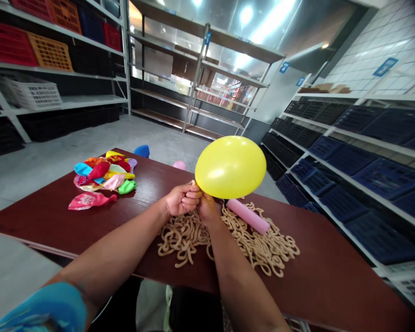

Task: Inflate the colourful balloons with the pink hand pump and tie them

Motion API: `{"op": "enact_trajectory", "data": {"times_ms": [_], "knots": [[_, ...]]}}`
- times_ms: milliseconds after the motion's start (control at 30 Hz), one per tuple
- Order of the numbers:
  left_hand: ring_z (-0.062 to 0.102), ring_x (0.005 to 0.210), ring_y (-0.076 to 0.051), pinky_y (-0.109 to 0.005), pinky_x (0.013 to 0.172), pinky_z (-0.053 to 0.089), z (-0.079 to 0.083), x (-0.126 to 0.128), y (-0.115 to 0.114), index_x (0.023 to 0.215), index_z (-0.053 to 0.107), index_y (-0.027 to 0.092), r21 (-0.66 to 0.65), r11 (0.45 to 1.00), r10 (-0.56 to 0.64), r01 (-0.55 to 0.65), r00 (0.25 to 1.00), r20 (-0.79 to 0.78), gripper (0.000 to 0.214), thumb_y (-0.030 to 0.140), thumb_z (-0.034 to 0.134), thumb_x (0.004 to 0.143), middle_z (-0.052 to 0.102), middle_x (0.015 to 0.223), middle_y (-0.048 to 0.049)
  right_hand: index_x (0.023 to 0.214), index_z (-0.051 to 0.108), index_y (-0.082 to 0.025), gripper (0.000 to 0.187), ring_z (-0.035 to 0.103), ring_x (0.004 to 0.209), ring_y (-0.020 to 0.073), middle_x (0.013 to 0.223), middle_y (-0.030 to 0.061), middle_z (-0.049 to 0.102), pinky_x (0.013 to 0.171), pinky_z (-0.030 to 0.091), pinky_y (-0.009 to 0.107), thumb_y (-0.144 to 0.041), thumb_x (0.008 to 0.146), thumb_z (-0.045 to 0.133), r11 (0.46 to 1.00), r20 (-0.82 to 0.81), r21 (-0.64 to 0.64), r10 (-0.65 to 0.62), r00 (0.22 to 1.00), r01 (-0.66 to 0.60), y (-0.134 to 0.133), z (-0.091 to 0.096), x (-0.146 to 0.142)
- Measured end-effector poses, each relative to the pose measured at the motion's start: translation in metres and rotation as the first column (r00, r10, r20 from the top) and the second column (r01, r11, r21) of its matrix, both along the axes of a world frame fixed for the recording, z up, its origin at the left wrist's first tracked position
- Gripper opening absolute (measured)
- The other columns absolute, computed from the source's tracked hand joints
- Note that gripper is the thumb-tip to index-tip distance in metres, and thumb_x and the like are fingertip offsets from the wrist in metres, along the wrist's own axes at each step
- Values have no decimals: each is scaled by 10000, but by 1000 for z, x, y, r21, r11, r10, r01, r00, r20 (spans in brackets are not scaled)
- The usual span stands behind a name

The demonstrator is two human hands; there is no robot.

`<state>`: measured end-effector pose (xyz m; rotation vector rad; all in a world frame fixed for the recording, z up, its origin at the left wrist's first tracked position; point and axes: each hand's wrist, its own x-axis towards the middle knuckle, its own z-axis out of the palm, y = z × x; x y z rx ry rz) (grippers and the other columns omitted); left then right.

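An inflated yellow balloon (230, 166) floats just above the dark brown table (44, 216). Both hands pinch its neck at the lower left. My left hand (181, 199) has its fingers curled shut around the neck. My right hand (207, 207) is closed right beside it, also on the neck. Under the hands lies a heap of tan rubber bands or clips (259, 244). A pink tube-shaped pump (248, 216) rests on that heap, right of my right hand.
A pile of flat, uninflated balloons (103, 177) in several colours sits at the table's far left. A blue balloon (141, 151) and a pink one (179, 164) show past the far edge. Metal shelving with crates lines the left, back and right.
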<state>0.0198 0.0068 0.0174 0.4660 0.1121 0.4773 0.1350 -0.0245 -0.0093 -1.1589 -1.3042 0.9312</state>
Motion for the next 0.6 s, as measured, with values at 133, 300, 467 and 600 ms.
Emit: {"op": "enact_trajectory", "data": {"times_ms": [133, 300, 467, 600], "knots": [[159, 345, -12, -126, 320, 155, -1, -6, 4, 653, 343, 159, 29, 999, -21, 21, 1000, 3, 200, 173, 470, 806, 213, 538, 71, 1004, 628, -241, 352, 571, 884, 174, 880, 22, 647, 798, 466, 327, -482, 771, 521, 996, -117, 24, 94, 989, -91, 2, -2, 3], [144, 353, -9, -122, 323, 164, -2, -7, 6, 670, 352, 159, 92, 996, 5, -2, 999, -33, 197, 190, 490, 807, 213, 549, 72, 1048, 590, -246, 418, 542, 598, 128, 673, -20, 594, 528, 446, 240, -488, 707, 589, 980, -259, -92, 148, 955, -177, 1, -1, 3], [134, 362, -8, -121, 324, 162, -5, -8, 10, 680, 354, 161, 128, 990, 60, -54, 997, -49, 219, 231, 519, 806, 215, 560, 73, 889, 560, -228, 339, 249, 334, 34, 448, -115, 333, 327, 147, 169, -476, 674, 646, 917, -369, -273, 180, 912, -292, -4, 7, 10], [123, 363, -13, -121, 323, 148, -6, -16, 18, 682, 357, 163, 130, 991, 44, -34, 996, -72, 227, 264, 512, 814, 198, 553, 77, 675, 476, -192, 345, 206, 333, 5, 474, -110, 363, 325, 116, 167, -452, 617, 695, 925, -349, -308, 108, 931, -223, -3, 13, 20]]}}
